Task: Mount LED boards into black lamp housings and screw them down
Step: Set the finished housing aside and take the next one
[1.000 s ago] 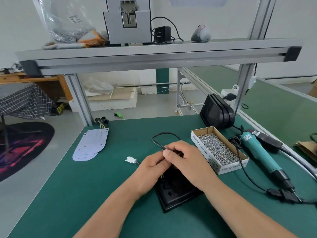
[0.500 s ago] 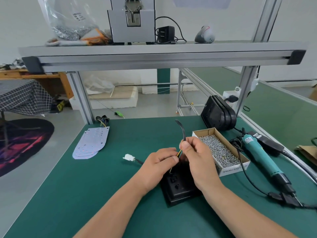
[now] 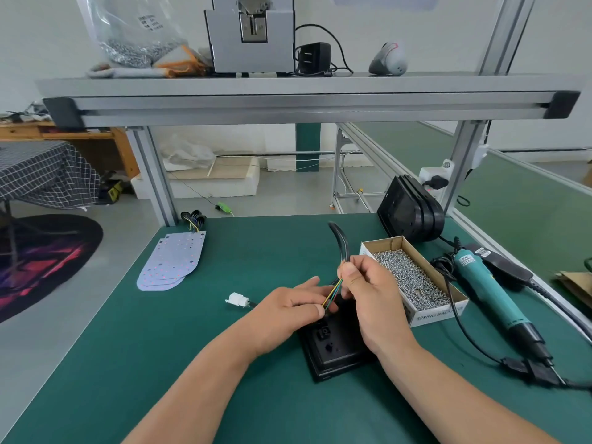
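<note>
Table (image 3: 160,363) is wearing a matt green mat. Lamp housing (image 3: 336,350) is looking like smooth black plastic. Box (image 3: 429,317) is showing raw brown cardboard, screws (image 3: 407,277) glinting as shiny metal. Screwdriver (image 3: 480,283) is showing glossy teal plastic. Shelf rail (image 3: 288,104) is looking like brushed aluminium.

A lamp housing (image 3: 333,354) lies near centre on the table (image 3: 160,363), wires (image 3: 333,291) above it. The screw box (image 3: 413,283) sits just right, the screwdriver (image 3: 490,293) farther right. Behind the box stand stacked housings (image 3: 410,213); LED boards (image 3: 174,262) lie far left.
</note>
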Demonstrator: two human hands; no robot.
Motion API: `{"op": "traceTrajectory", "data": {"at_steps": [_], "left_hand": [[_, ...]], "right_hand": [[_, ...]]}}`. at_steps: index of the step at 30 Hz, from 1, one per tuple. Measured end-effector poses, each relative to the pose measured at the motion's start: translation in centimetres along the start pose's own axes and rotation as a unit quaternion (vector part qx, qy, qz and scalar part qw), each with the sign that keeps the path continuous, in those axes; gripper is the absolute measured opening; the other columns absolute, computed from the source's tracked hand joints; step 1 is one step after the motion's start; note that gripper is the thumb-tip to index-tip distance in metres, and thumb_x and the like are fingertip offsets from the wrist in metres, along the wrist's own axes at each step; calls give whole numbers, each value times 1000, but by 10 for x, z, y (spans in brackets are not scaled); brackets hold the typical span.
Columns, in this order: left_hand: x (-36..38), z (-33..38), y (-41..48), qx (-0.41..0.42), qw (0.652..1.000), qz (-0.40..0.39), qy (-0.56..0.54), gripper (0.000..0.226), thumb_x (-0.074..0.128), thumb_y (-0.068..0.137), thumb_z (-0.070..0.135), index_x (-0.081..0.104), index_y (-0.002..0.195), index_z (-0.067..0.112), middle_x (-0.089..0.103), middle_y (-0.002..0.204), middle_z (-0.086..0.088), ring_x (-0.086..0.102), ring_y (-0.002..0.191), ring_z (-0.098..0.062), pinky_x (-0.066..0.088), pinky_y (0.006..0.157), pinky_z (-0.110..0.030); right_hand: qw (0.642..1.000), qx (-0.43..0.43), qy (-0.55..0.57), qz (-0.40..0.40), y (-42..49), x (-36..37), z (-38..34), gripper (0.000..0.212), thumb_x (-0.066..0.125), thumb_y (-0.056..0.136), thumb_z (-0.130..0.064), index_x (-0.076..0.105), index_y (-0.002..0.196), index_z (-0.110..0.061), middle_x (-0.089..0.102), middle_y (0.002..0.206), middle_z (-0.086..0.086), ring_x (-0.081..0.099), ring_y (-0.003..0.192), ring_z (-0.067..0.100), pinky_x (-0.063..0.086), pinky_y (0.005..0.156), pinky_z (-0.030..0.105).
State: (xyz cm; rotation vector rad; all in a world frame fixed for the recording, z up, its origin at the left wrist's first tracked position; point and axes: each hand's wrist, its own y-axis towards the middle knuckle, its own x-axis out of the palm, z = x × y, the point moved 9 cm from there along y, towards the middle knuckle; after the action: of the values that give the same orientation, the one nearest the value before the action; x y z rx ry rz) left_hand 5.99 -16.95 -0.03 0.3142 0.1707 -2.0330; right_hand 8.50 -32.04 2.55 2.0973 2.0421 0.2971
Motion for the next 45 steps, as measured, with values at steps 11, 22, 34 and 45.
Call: {"op": "traceTrajectory", "data": {"at_steps": [11, 22, 34, 45], "left_hand": [[-1, 0, -1, -18, 1000, -4, -10, 36, 61, 88, 21, 82, 117, 14, 67, 131, 37, 33, 142, 24, 27, 115, -11], [4, 18, -3, 32, 999, -8, -9, 31, 54, 94, 11, 77, 111, -2, 70, 132, 3, 60, 128, -10, 40, 112, -25], [6, 14, -12, 22, 998, 47, 45, 137, 81, 60, 88, 3, 166, 50, 15, 167, 25, 7, 156, 13, 20, 127, -33], [4, -3, -9, -23, 991, 33, 131, 148, 95, 62, 66, -13, 163, 55, -3, 158, 48, 12, 154, 14, 28, 128, -34]], "right_hand": [[1000, -19, 23, -10, 1, 2, -2, 18, 60, 97, -30, 64, 85, -18, 55, 65, -3, 50, 63, 12, 46, 64, 18], [995, -2, 104, 4, 0, 0, -1, 25, 61, 97, -30, 64, 88, -7, 59, 68, 6, 56, 64, 22, 51, 67, 45], [955, 16, 295, 38, 11, -19, -15, 14, 60, 99, -21, 61, 95, -8, 63, 90, 6, 58, 65, 15, 57, 63, 27], [959, 38, 270, 73, 16, -28, -7, 19, 54, 108, -11, 61, 91, -8, 65, 74, 4, 66, 65, 16, 62, 66, 30]]}}
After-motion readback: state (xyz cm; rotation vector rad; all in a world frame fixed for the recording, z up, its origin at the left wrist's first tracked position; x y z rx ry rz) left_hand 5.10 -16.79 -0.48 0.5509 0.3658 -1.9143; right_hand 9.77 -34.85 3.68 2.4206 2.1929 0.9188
